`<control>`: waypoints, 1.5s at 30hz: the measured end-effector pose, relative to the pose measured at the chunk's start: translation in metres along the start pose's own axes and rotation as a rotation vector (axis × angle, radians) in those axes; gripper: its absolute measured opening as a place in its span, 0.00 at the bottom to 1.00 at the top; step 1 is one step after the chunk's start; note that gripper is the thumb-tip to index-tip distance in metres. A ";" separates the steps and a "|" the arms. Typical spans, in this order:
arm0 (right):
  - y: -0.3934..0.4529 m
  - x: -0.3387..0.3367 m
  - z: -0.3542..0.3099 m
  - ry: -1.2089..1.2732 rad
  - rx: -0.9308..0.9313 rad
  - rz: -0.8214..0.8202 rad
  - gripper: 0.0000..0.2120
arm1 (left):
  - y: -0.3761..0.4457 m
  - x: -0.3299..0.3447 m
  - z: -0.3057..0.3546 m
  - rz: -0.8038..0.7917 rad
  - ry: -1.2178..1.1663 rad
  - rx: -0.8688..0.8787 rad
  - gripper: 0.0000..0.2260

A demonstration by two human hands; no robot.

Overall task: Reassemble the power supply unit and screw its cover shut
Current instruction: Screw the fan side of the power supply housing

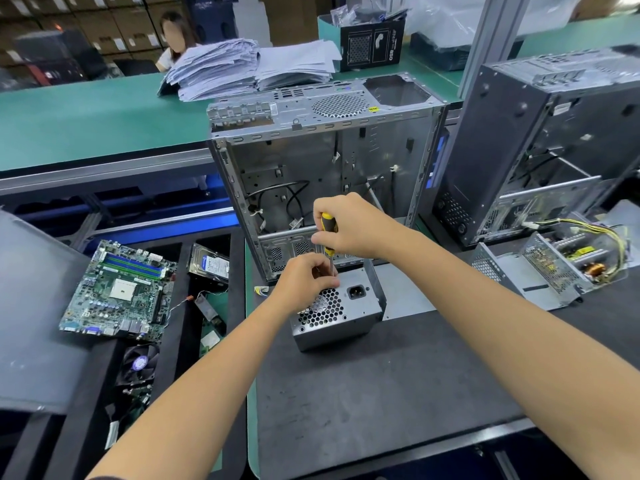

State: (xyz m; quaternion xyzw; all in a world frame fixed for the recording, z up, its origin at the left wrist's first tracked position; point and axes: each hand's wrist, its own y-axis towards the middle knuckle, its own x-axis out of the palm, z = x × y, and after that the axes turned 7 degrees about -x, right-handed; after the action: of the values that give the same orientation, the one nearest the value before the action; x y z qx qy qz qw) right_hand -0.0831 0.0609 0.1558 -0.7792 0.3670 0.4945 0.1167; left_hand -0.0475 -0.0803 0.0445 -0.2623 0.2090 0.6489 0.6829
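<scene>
Head view: the power supply unit (337,311) sits on the dark mat (381,393) toward its far edge, just in front of the open computer case (322,161). The right hand (349,226) grips a yellow-and-black screwdriver (328,233) upright over the unit's far top edge — the left hand (306,277) pinches its shaft low, resting on the unit.

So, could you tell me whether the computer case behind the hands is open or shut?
Open: the computer case has no side panel, so its cables show.
</scene>
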 end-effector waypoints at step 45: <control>0.007 -0.004 -0.008 -0.568 0.010 -0.132 0.13 | 0.018 -0.010 0.005 -0.272 -0.162 -0.297 0.11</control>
State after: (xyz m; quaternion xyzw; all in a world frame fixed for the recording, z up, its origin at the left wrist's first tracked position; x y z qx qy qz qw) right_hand -0.0834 0.0534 0.1649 -0.6313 0.2704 0.6823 0.2505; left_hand -0.0668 -0.0844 0.0532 -0.3330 0.0182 0.5934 0.7326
